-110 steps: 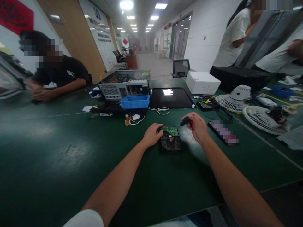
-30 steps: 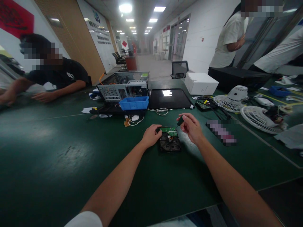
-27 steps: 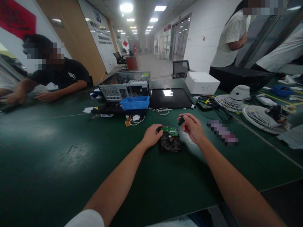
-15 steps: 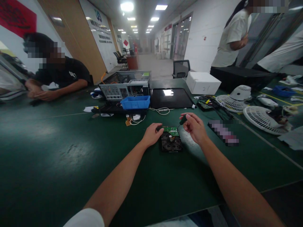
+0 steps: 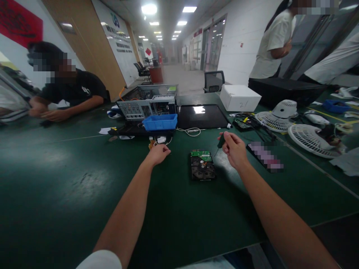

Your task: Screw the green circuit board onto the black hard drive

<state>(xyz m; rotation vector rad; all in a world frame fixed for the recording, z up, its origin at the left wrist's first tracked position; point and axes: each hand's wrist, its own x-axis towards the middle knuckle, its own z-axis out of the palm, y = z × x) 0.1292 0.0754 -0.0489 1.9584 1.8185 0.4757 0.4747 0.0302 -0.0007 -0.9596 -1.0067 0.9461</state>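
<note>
A hard drive (image 5: 203, 171) lies on the green table with its green circuit board (image 5: 201, 154) facing up, and neither hand touches it. To its right, my right hand (image 5: 235, 148) is closed around the dark handle of a screwdriver (image 5: 221, 141), whose thin shaft points down toward the table. My left hand (image 5: 159, 154) is off to the left of the drive, near a white cable and scraps. Its fingertips are pinched together; whatever is between them is too small to make out.
Beyond my hands stand a blue bin (image 5: 160, 122), an opened computer case (image 5: 148, 102), a dark flat panel (image 5: 202, 116) and a white box (image 5: 240, 98). On the right lie a phone (image 5: 263, 157) and white fan parts (image 5: 311, 140). A person (image 5: 73, 91) sits at the far left.
My left hand has left the hard drive's edge and moved left, fingers pinched. My right hand has drawn the screwdriver slightly right, away from the circuit board.
</note>
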